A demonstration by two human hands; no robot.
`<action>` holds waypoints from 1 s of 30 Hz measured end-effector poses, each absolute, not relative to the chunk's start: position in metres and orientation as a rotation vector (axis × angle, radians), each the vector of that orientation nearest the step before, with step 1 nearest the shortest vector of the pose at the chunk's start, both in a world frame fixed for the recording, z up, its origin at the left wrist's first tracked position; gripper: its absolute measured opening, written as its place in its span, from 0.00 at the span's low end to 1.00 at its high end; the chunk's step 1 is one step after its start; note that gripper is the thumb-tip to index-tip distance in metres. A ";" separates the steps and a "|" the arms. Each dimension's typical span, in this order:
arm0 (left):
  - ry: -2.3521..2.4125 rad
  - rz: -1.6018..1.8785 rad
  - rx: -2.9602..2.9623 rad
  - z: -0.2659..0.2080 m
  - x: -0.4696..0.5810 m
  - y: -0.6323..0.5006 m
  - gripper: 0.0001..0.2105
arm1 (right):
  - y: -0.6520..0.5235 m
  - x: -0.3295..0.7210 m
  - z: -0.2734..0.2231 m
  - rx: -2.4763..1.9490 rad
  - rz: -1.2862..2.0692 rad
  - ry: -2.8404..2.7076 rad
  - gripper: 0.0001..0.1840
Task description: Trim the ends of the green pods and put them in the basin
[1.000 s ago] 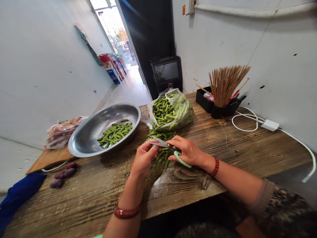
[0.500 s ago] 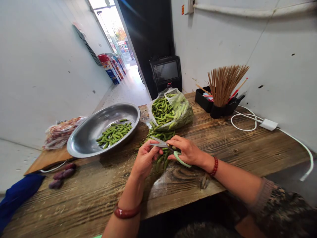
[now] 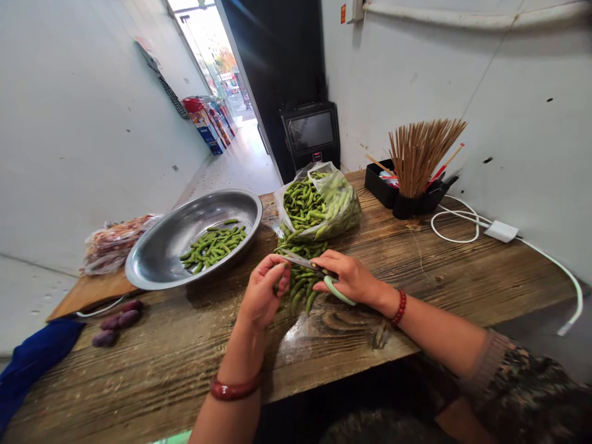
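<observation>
In the head view's centre, the right hand (image 3: 349,279) wraps its fingers round one pair of scissors (image 3: 303,261), blades beside the left hand (image 3: 263,290), which pinches what looks like one mostly hidden green pod (image 3: 277,286). Above sits one pod-filled bag (image 3: 345,219); left of centre, one metal basin (image 3: 160,250); lower left, four purple tubers (image 3: 128,319)

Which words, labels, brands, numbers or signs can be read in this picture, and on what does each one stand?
No text can be read.
Small red-edged label on the black boxy screen device: too small.
Small orange sticker on the white wall: too small.
Red, white and blue packages by the bright doorway: too blurred.
Possible red sign outdoors: too blurred.
</observation>
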State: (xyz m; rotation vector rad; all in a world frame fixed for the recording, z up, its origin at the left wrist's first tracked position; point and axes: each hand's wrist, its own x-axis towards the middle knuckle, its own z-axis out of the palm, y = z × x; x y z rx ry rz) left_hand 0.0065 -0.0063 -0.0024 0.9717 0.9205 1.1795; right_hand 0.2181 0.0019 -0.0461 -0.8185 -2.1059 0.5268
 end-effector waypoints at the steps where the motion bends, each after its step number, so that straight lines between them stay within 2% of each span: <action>1: 0.910 1.211 0.945 0.000 0.004 -0.005 0.07 | 0.003 0.219 -0.047 -0.829 0.536 -2.066 0.25; 8: 1.071 1.357 1.027 0.003 -0.008 0.000 0.09 | 0.008 0.219 -0.051 -0.848 0.546 -1.932 0.24; 14: 1.494 1.069 1.758 -0.009 -0.009 0.002 0.05 | 0.006 0.218 -0.050 -0.838 0.548 -1.961 0.23; 20: 1.489 0.945 1.960 -0.012 -0.007 0.003 0.06 | 0.007 0.218 -0.050 -0.847 0.547 -1.972 0.23; 24: 1.369 1.113 1.744 -0.008 -0.003 0.000 0.02 | 0.006 0.217 -0.051 -0.845 0.538 -1.977 0.24; 30: 1.037 1.140 1.134 -0.002 0.000 -0.006 0.10 | 0.004 0.216 -0.050 -0.830 0.570 -1.962 0.22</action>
